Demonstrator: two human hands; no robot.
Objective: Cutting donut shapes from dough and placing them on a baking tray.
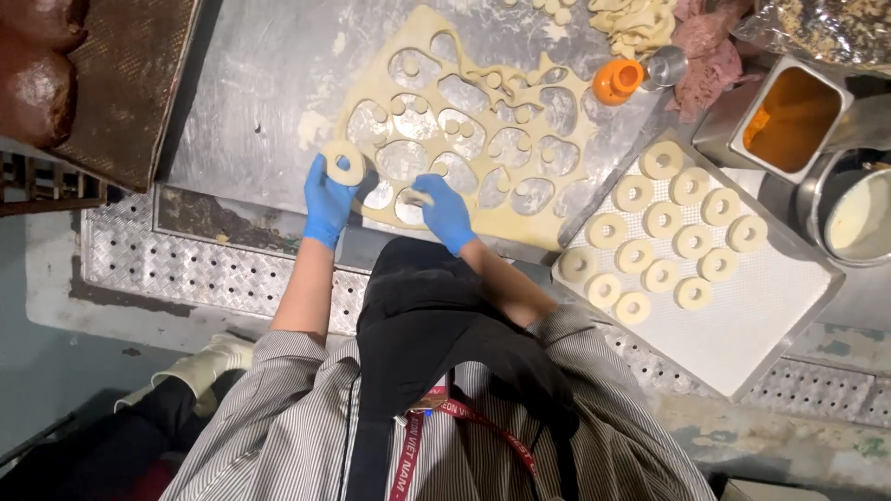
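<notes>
The person stood at a steel table (pixel 260 83), both hands in blue gloves. The left hand (pixel 328 199) held a raw dough ring (pixel 344 162) between its fingertips, so its fingers were closed on the ring, which was lifted a little above the table at the left edge of the rolled dough sheet (pixel 473 121). The right hand (pixel 444 211) rested on the near edge of the same sheet, and its fingers were pinched on a small piece of dough (pixel 415 197); how tight this grip was could not be told. The sheet was full of round holes, and small dough centres lay inside many of them.

To the right, a tray (pixel 742 325) with white lining carried rows of cut dough rings (pixel 664 221), all placed in its upper left part. An orange round cutter (pixel 616 80) lay beyond the sheet, near a pile of dough scraps (pixel 636 20). A square metal container (pixel 789 116) with orange content and a round pot (pixel 854 218) of pale liquid stood at the far right.
</notes>
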